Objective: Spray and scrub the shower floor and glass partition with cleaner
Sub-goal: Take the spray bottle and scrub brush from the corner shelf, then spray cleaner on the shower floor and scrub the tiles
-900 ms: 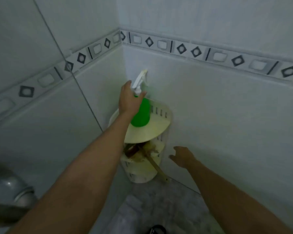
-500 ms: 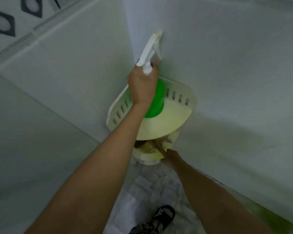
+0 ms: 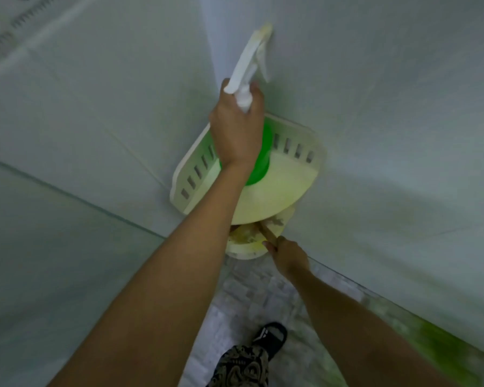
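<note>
A green spray bottle (image 3: 260, 160) with a white trigger head (image 3: 252, 62) stands on the upper tier of a cream corner shelf (image 3: 288, 185). My left hand (image 3: 238, 127) is wrapped around the bottle's neck. Below, my right hand (image 3: 287, 254) grips the wooden handle of a scrub brush (image 3: 267, 231) that lies in the lower tier (image 3: 243, 248); the brush head is hidden under the upper tier. The grey mottled shower floor (image 3: 252, 297) shows beneath the shelf.
White tiled walls meet in the corner behind the shelf. A green smear (image 3: 442, 347) marks the base of the right wall. My foot in a black sandal (image 3: 271, 337) and a patterned trouser leg (image 3: 241, 367) stand on the floor.
The view has closed in on the corner shelf and tipped down. My right hand went from hanging open by the wall to the lower tier, closing on the brush handle. My left hand stays on the bottle.
</note>
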